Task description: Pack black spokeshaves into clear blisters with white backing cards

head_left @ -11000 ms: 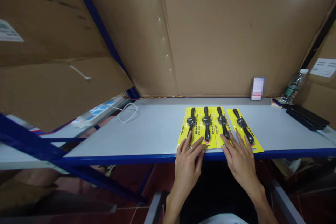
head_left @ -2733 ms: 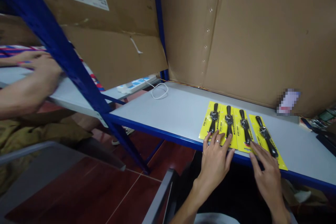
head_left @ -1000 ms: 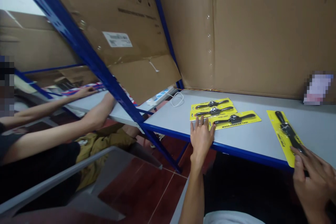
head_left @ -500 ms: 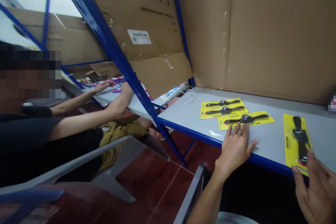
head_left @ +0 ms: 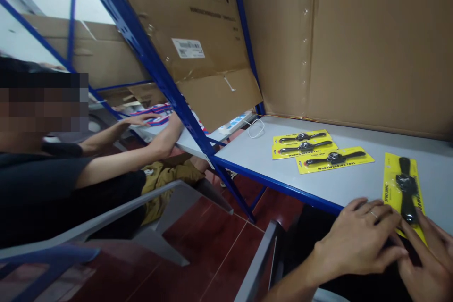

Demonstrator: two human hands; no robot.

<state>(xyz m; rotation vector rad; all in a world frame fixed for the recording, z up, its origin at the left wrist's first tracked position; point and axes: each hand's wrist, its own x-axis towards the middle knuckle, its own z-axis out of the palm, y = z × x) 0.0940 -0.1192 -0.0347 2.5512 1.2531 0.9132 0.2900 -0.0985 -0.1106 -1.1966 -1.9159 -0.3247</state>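
Observation:
On the right of the table lies a spokeshave on a yellow blister card (head_left: 405,184), set lengthwise with its near end at the table edge. My left hand (head_left: 364,238), a ring on one finger, has its bent fingers closed at the card's lower left corner, though the fingertips are partly hidden. From the near right, my right hand (head_left: 424,259) grips the lower end of the same card. Farther left, two packaged spokeshaves (head_left: 304,144) lie close together, and another packaged spokeshave (head_left: 334,159) overlaps them in front.
Tall cardboard panels (head_left: 382,47) back the grey table (head_left: 262,155). A blue metal post (head_left: 170,89) slants at its left. A white cable (head_left: 255,128) lies in the back corner. Left of me a person (head_left: 116,155) sits at another table, near a grey chair (head_left: 170,193).
My left hand has moved right, from the front overlapping card to the upright card beside my right hand. My right hand's fingers have shifted down around that card's near end.

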